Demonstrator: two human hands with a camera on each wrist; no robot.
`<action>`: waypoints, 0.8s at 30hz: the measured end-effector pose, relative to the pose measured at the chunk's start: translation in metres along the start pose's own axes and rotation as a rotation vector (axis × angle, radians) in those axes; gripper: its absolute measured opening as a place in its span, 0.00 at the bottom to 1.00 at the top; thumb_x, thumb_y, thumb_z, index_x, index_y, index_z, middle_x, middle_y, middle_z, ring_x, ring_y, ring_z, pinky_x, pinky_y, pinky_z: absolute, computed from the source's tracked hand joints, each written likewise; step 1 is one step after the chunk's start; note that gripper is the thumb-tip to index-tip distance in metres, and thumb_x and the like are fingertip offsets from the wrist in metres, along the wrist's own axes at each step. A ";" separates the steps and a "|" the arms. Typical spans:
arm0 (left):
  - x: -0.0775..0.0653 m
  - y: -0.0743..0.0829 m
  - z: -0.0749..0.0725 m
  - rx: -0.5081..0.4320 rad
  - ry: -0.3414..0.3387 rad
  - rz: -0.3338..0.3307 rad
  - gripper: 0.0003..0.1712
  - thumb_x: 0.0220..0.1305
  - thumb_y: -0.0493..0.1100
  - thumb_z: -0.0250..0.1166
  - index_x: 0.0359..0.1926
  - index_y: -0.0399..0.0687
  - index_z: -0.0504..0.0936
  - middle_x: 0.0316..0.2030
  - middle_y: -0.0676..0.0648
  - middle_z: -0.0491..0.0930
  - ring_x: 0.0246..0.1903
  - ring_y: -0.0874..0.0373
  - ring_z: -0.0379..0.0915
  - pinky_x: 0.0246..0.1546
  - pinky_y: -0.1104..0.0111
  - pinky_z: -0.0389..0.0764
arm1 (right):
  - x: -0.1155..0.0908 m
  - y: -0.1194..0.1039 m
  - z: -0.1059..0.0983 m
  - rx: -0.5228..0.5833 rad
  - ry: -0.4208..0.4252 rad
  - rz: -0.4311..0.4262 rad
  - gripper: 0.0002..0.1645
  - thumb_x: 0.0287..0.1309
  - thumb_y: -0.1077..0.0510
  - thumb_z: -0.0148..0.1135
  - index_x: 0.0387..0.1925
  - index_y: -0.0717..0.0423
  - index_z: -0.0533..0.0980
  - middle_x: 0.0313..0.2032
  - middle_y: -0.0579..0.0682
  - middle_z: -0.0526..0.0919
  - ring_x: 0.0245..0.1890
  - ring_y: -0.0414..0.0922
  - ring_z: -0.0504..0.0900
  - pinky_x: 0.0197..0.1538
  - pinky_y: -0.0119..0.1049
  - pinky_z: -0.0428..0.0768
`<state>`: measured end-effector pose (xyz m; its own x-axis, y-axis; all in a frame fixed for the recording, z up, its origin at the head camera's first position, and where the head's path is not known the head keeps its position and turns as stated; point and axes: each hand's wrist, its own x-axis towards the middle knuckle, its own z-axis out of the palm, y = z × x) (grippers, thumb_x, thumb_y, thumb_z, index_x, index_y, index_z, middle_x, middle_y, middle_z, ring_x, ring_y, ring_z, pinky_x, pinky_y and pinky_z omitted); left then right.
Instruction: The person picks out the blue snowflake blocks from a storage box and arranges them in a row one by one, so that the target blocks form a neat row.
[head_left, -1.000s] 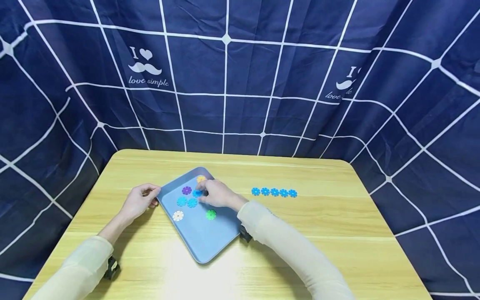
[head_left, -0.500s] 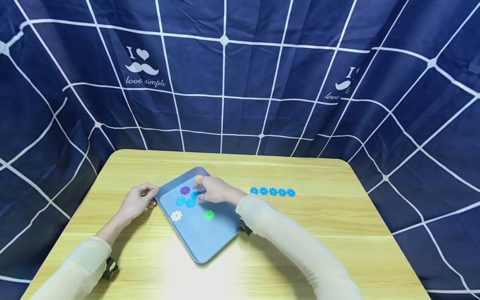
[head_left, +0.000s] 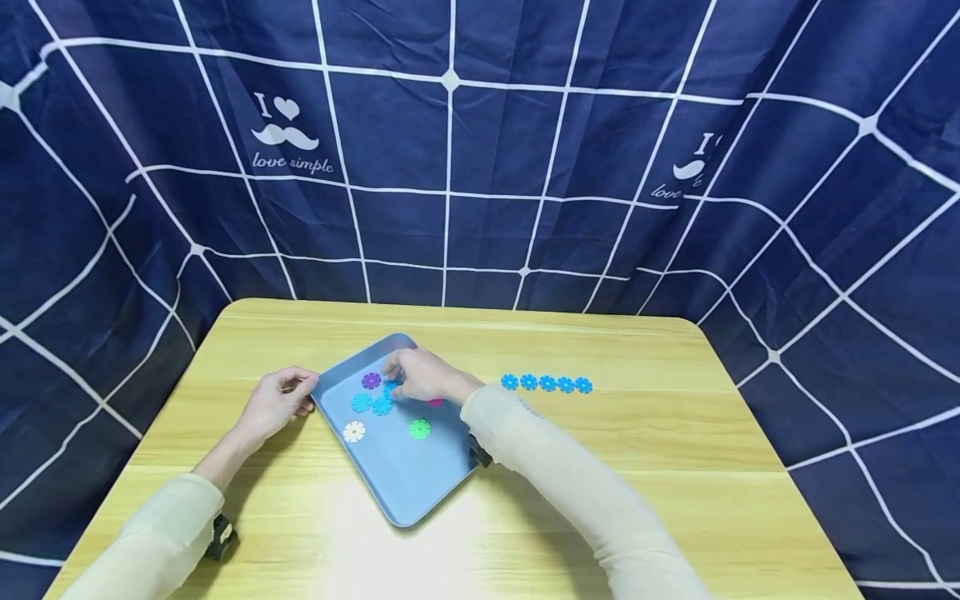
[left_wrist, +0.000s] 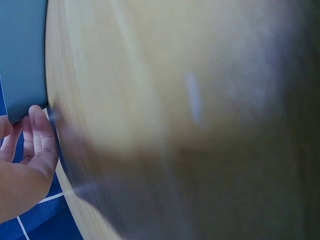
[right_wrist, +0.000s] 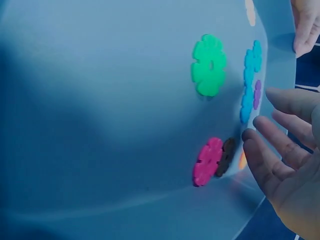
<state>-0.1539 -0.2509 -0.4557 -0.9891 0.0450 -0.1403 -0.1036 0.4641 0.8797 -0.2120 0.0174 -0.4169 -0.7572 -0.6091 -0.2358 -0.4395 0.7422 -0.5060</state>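
My left hand [head_left: 279,404] pinches the left corner of a grey-blue tray [head_left: 408,483] between thumb and fingers; the left wrist view shows its fingertips at the rim. Above the tray's far part hovers my right hand [head_left: 427,375], fingers spread in the right wrist view with nothing between them. Closest to its fingertips lies a blue flower-shaped plastic disc [head_left: 389,389], partly covered in the head view. Two light blue discs [head_left: 382,406] and a purple disc [head_left: 371,381] are beside it. An orange disc [right_wrist: 243,160] is mostly behind the fingers.
Also in the tray are a green disc [head_left: 420,429], a white disc [head_left: 354,431], a pink disc [right_wrist: 208,162] and a dark brown disc [right_wrist: 226,157]. A row of several blue discs [head_left: 547,384] lies on the table [head_left: 637,433] to the right. A dark blue curtain [head_left: 495,225] surrounds the table.
My right hand has shifted slightly left over the tray, hiding the orange disc in the head view and uncovering part of the pink one. The left hand stays at the tray corner.
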 end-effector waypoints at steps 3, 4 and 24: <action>0.000 0.000 0.000 -0.001 0.001 0.001 0.21 0.81 0.45 0.59 0.58 0.29 0.81 0.29 0.48 0.84 0.25 0.65 0.80 0.23 0.71 0.79 | 0.001 0.002 0.003 -0.009 -0.002 -0.001 0.25 0.66 0.60 0.72 0.63 0.58 0.80 0.60 0.52 0.87 0.63 0.47 0.84 0.68 0.36 0.80; 0.000 0.000 0.000 -0.002 0.002 0.001 0.21 0.81 0.45 0.59 0.58 0.29 0.81 0.29 0.48 0.84 0.25 0.65 0.80 0.23 0.71 0.79 | 0.001 0.003 0.003 -0.012 0.000 -0.002 0.25 0.66 0.60 0.73 0.63 0.58 0.81 0.60 0.52 0.86 0.63 0.47 0.84 0.68 0.37 0.80; 0.002 0.001 -0.002 -0.016 -0.010 -0.013 0.21 0.81 0.46 0.60 0.58 0.30 0.81 0.28 0.51 0.84 0.25 0.65 0.80 0.23 0.71 0.79 | 0.006 0.002 0.008 -0.079 -0.005 0.025 0.22 0.61 0.61 0.76 0.57 0.53 0.85 0.51 0.49 0.88 0.52 0.42 0.84 0.60 0.30 0.81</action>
<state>-0.1557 -0.2520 -0.4537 -0.9865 0.0481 -0.1565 -0.1185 0.4505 0.8849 -0.2139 0.0134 -0.4261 -0.7665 -0.5909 -0.2516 -0.4570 0.7771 -0.4329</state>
